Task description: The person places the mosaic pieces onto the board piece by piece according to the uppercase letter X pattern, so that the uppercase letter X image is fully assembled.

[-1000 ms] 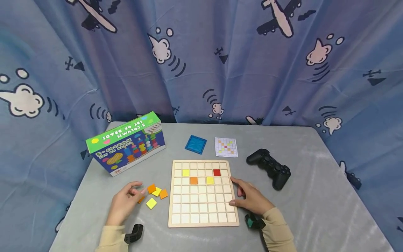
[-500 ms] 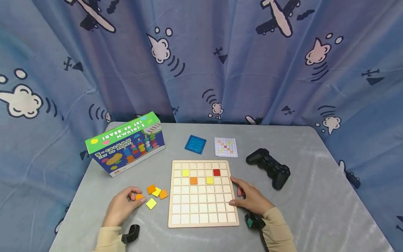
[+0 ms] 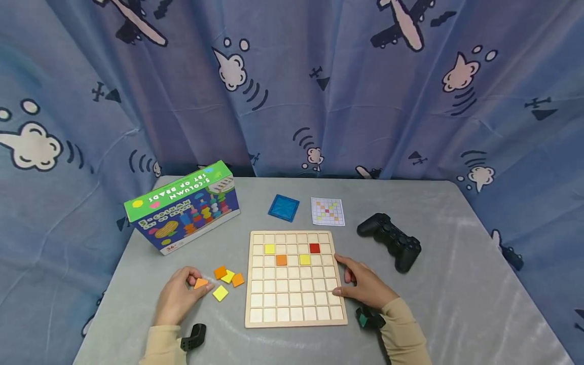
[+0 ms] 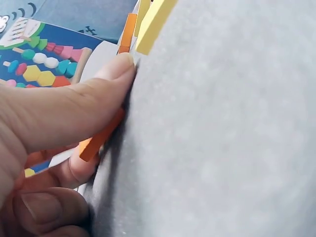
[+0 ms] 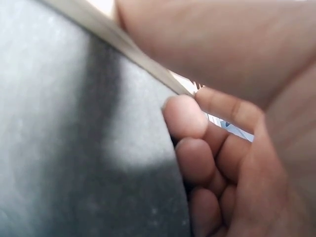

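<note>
My left hand (image 3: 175, 300) pinches an orange square tile (image 3: 200, 283) between thumb and fingers. The left wrist view shows that orange tile edge-on, low against the table, below the thumb (image 4: 116, 69). Loose orange and yellow tiles (image 3: 220, 293) lie just right of this hand. A wooden grid board (image 3: 296, 323) lies flat in the middle, with two yellow tiles, an orange tile (image 3: 281, 260) and a red tile (image 3: 315, 248) in its upper cells. My right hand (image 3: 367, 288) rests at the board's right edge, thumb and index finger touching it, the other fingers curled under.
A green and blue toy box (image 3: 182, 208) stands at the back left. Behind the board lie a blue square tray (image 3: 283, 208) and a pattern card (image 3: 328, 212). A black game controller (image 3: 390, 241) lies at the right. A patterned curtain (image 3: 292, 91) hangs behind the grey table.
The orange tile in my left hand has come out from under the fingers and turned to show its face. The left hand has shifted slightly; the right hand stays at the board.
</note>
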Tool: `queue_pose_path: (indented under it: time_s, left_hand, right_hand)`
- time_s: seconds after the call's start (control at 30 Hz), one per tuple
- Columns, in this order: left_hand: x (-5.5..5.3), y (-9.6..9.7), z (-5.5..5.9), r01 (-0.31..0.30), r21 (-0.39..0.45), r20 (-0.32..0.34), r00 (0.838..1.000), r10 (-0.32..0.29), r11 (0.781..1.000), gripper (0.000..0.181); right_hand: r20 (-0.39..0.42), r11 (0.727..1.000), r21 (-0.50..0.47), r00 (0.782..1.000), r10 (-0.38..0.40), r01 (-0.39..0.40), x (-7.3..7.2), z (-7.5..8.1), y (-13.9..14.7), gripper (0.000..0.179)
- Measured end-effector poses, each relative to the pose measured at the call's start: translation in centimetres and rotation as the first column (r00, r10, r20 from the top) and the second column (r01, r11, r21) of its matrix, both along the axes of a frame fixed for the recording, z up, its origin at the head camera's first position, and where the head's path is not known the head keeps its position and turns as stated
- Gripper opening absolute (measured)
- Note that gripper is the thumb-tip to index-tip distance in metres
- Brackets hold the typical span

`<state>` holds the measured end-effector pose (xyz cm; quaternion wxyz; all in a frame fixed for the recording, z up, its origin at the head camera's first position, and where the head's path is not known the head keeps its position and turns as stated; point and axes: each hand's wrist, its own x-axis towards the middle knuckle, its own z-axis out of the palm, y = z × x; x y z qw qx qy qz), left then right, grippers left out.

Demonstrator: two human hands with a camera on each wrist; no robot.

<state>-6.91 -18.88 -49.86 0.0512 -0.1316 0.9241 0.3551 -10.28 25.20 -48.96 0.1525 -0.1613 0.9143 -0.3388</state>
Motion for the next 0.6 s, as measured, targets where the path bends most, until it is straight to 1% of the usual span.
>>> queue_pose_path:
  time_s: [0.07, 0.17, 0.27, 0.33, 0.4, 0.43, 0.5, 0.53, 0.6]
  left_hand:
    - [0.0, -0.1, 0.0, -0.004, 0.017, 0.006, 1.000, 0.004, 1.000, 0.037]
    - [0.1, -0.1, 0.1, -0.021, 0.052, 0.017, 1.000, 0.020, 0.998, 0.035]
    - [0.1, -0.1, 0.1, -0.039, 0.096, 0.026, 0.999, 0.036, 0.995, 0.034]
    - [0.2, -0.1, 0.1, -0.066, 0.137, 0.045, 0.997, 0.060, 0.988, 0.034]
    - [0.3, -0.2, -0.1, -0.102, 0.203, 0.071, 0.993, 0.090, 0.974, 0.034]
    - [0.3, -0.2, -0.2, -0.125, 0.247, 0.084, 0.991, 0.108, 0.961, 0.034]
    - [0.2, -0.3, -0.4, -0.159, 0.350, 0.097, 0.986, 0.133, 0.923, 0.035]
    - [0.2, -0.2, -0.4, -0.167, 0.410, 0.096, 0.986, 0.139, 0.897, 0.035]
    - [0.1, -0.2, -0.5, -0.165, 0.530, 0.085, 0.986, 0.142, 0.832, 0.035]
  right_hand:
    - [-0.003, 1.000, 0.004, 1.000, -0.005, 0.005, 0.0, 0.1, -0.1, 0.082]
    - [0.003, 0.998, 0.039, 0.998, -0.057, 0.057, 0.0, 0.4, -0.6, 0.078]
    - [0.035, 0.992, 0.091, 0.995, -0.093, 0.089, -0.3, 1.0, -0.9, 0.074]
    - [0.058, 0.989, 0.130, 0.995, -0.080, 0.071, -0.8, 1.5, -0.9, 0.071]
    - [0.068, 0.990, 0.142, 0.997, -0.031, 0.021, -1.3, 2.1, -0.9, 0.069]
    - [0.061, 0.990, 0.141, 0.998, -0.004, -0.005, -1.7, 2.4, -0.8, 0.069]
    - [0.014, 0.987, 0.157, 0.999, 0.032, -0.034, -2.4, 2.6, -0.9, 0.072]
    - [-0.017, 0.985, 0.163, 0.999, 0.050, -0.046, -2.7, 2.7, -0.9, 0.075]
    - [-0.085, 0.983, 0.171, 0.993, 0.081, -0.065, -3.5, 2.6, -1.0, 0.083]
